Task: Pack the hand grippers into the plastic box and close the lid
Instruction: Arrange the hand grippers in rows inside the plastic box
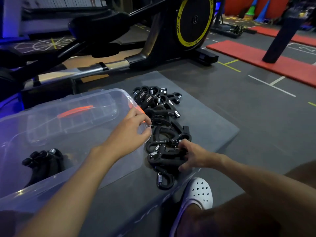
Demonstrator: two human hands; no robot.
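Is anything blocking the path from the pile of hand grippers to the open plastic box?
Nothing visible does. The pile of hand grippers lies on the mat right beside the plastic box, whose top is open. Only the box's near wall needs clearing. The left hand hovers over that edge; the right hand touches the pile.

Plastic box (71,117) cropped at left edge

Head-worn view, wide-angle, single camera.
Looks forward and down, close over mat (201,106); gym floor far right.
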